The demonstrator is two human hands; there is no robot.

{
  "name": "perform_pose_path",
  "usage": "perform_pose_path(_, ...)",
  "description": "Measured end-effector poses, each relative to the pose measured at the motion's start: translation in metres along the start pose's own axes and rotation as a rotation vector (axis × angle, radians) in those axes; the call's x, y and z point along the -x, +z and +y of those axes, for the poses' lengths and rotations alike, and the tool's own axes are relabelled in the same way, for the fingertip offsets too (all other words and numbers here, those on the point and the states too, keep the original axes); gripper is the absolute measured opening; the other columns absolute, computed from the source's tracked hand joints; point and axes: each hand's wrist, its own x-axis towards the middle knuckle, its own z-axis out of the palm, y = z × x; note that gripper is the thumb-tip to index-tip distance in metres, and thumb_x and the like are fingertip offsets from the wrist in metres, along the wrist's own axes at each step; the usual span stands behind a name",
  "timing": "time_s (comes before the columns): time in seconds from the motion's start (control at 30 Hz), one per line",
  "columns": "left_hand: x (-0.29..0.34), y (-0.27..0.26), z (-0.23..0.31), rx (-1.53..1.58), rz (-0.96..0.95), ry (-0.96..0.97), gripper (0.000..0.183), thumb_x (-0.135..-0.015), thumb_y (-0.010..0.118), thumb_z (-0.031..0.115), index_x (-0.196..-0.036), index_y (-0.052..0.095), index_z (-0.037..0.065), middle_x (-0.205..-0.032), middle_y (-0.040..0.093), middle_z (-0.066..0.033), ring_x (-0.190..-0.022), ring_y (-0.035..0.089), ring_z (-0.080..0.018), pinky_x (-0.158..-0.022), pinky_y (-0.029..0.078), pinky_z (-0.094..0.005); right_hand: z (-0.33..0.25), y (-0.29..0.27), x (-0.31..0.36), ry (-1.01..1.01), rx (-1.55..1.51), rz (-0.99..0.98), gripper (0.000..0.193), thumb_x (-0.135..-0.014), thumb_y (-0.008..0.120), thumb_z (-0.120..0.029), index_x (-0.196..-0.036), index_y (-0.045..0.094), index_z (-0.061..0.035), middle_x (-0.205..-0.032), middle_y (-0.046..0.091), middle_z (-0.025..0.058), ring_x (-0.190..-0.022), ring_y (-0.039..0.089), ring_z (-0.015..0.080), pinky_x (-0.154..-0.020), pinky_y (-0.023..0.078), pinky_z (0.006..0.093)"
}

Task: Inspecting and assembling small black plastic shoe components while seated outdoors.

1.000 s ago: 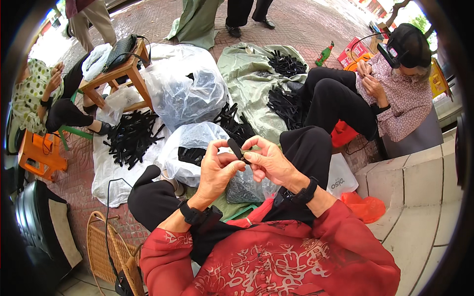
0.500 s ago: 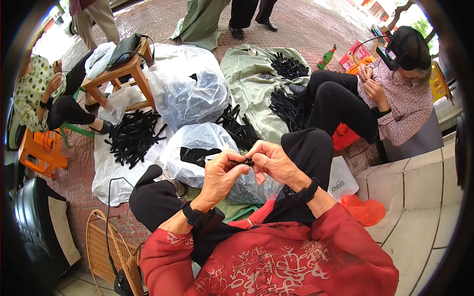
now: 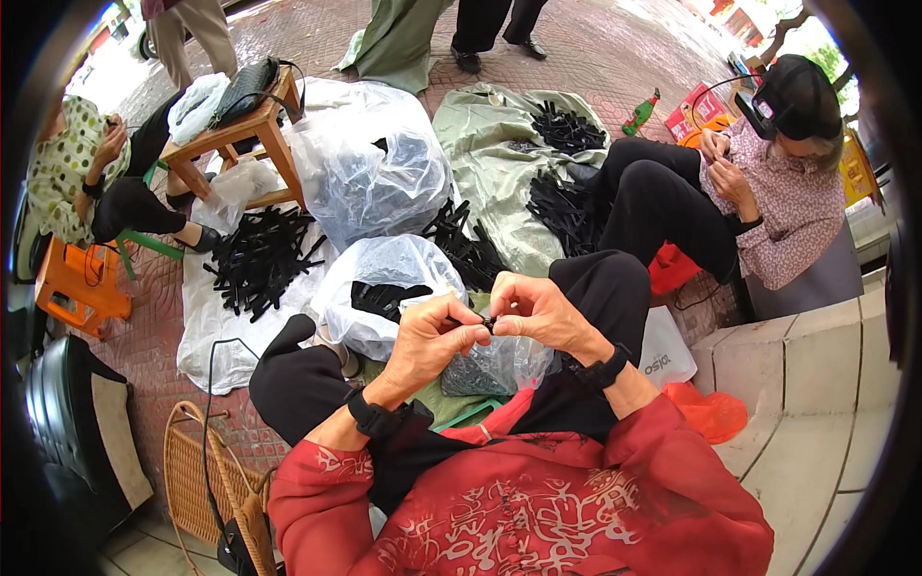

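Note:
A small black piece (image 3: 488,324) is pinched between my two hands above my lap; its exact kind is too small to make out. My left hand (image 3: 430,336) grips it from the left, thumb against forefinger. From the other side my right hand (image 3: 540,315) pinches it with bent fingers. Just beyond lies an open clear plastic bag (image 3: 360,274) with black strips (image 3: 379,300) inside. Under my hands sits another clear bag (image 3: 485,370) of small greyish bits, partly hidden by my hands and wrists.
Piles of black strips (image 3: 257,264) lie on white and green sheets (image 3: 495,144). A large clear bag (image 3: 375,178) stands beside a wooden stool (image 3: 274,125). Two seated people flank the piles. A wicker chair (image 3: 197,461) is at left; tiled steps (image 3: 816,384) are at right.
My right hand's fingers have closed in tighter around the black piece, and it has turned slightly between my fingertips. Both hands stay in nearly the same place.

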Motion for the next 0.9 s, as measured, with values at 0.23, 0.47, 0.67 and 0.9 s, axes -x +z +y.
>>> perform_pose_path(0.23, -0.001, 0.000, 0.000, 0.023, 0.019, -0.047, 0.006, -0.076, 0.060, 0.002, -0.074, 0.054, 0.000, -0.067, 0.058, -0.0044, -0.055, 0.050, -0.0049, -0.048, 0.040, -0.0169, 0.004, 0.003, 0.000, -0.020, 0.066, 0.085, 0.019, -0.075, 0.064, -0.015, -0.081, 0.050, -0.0029, -0.070, 0.052, 0.0001, -0.061, 0.049, 0.0057, -0.052, 0.040, 0.0181)
perform_pose_path(0.47, 0.001, 0.002, 0.003, -0.032, -0.039, -0.019, 0.006, -0.076, 0.059, 0.001, -0.077, 0.054, -0.001, -0.069, 0.057, -0.0047, -0.058, 0.052, -0.0067, -0.052, 0.043, -0.0182, -0.001, 0.001, 0.005, -0.001, 0.048, 0.006, 0.021, -0.074, 0.065, -0.016, -0.078, 0.049, -0.0024, -0.065, 0.052, 0.0010, -0.053, 0.048, 0.0051, -0.045, 0.038, 0.0177)
perform_pose_path(0.67, 0.001, 0.002, 0.004, -0.053, -0.111, -0.066, 0.006, -0.075, 0.059, 0.000, -0.076, 0.054, -0.002, -0.071, 0.058, -0.0050, -0.064, 0.055, -0.0076, -0.057, 0.044, -0.0183, -0.002, -0.006, 0.004, 0.113, 0.028, -0.073, 0.021, -0.070, 0.068, -0.007, -0.076, 0.049, -0.0002, -0.078, 0.047, 0.0017, -0.060, 0.048, 0.0073, -0.050, 0.040, 0.0197)
perform_pose_path(0.9, 0.000, 0.001, -0.001, -0.043, 0.010, 0.016, 0.007, -0.073, 0.061, 0.001, -0.074, 0.055, -0.001, -0.069, 0.060, -0.0052, -0.062, 0.055, -0.0073, -0.057, 0.044, -0.0202, 0.002, -0.005, 0.002, 0.056, -0.312, -0.065, 0.015, -0.073, 0.064, -0.004, -0.082, 0.052, 0.0001, -0.078, 0.052, 0.0047, -0.068, 0.055, 0.0121, -0.061, 0.048, 0.0241)
